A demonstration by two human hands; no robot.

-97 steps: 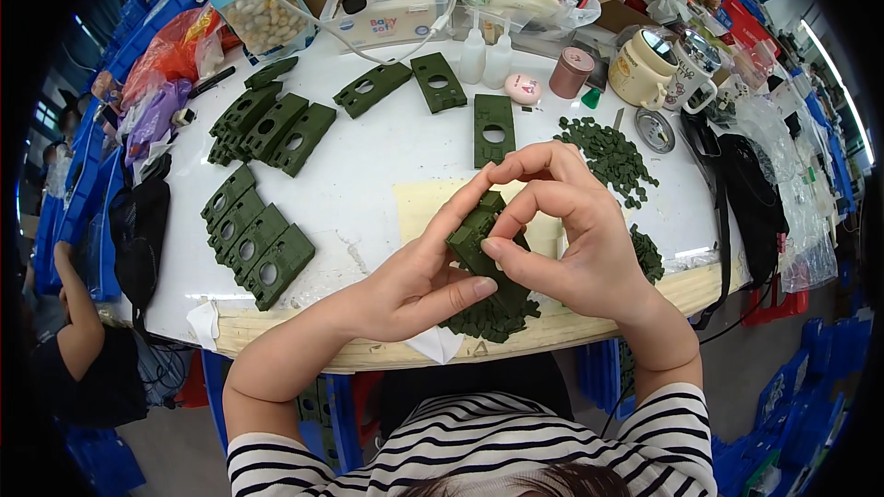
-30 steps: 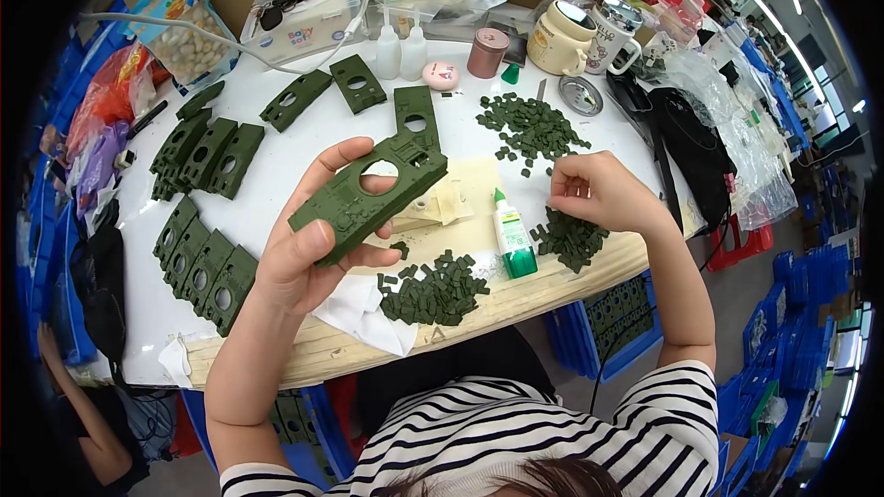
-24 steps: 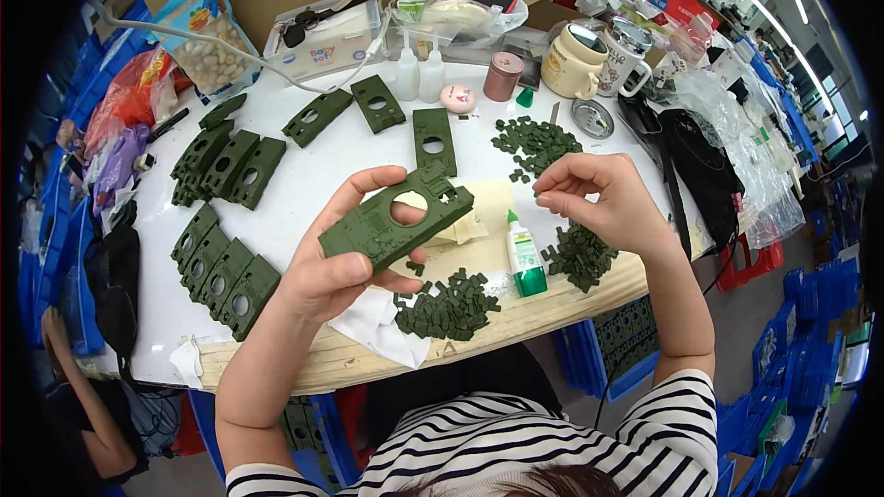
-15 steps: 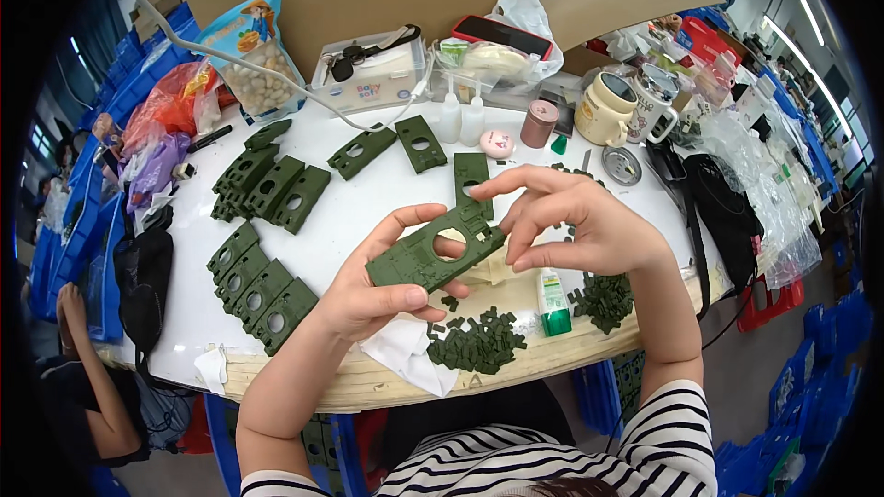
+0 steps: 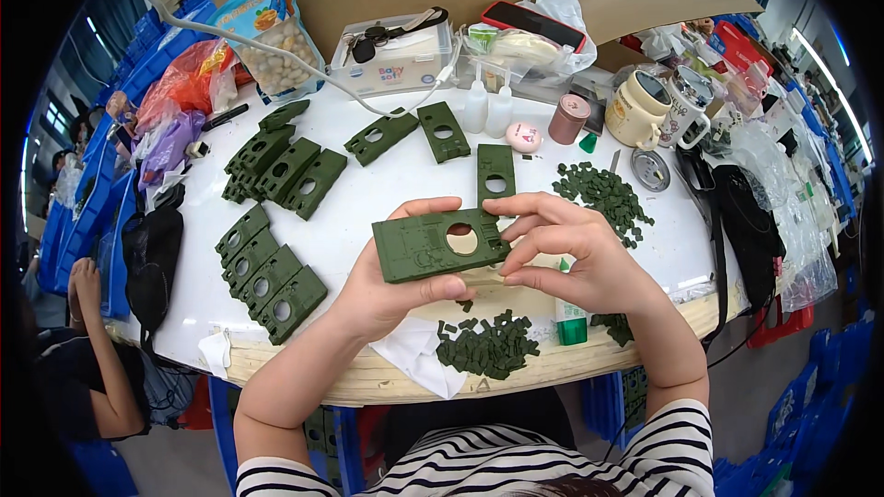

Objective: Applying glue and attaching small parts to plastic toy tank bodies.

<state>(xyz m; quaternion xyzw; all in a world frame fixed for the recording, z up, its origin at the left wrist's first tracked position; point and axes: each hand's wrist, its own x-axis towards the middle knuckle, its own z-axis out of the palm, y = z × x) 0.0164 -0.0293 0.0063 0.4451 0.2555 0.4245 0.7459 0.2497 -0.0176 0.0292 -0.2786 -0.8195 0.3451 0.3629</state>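
A dark green plastic toy tank hull (image 5: 414,253), with a round hole through it, is held above the table's near edge. My left hand (image 5: 373,290) grips its left part, thumb along the lower edge and fingers behind. At the hull's right end, the thumb and fingers of my right hand (image 5: 575,253) close on the edge; any small part between them is hidden. Below lies a pile of small green pieces (image 5: 488,345), with a white cloth (image 5: 419,359) beside it. A bottle with a green cap (image 5: 571,327) is just under my right hand.
More hulls lie in a left row (image 5: 262,285), a stack (image 5: 285,166), and farther back (image 5: 444,133). Another heap of green pieces (image 5: 603,198) is at right. White squeeze bottles (image 5: 476,106), a cream mug (image 5: 635,110) and a clear box (image 5: 391,64) line the back.
The hull has turned from a tilt to nearly level. My right fingers have come down from above its right end to close on it. The view has shifted slightly.
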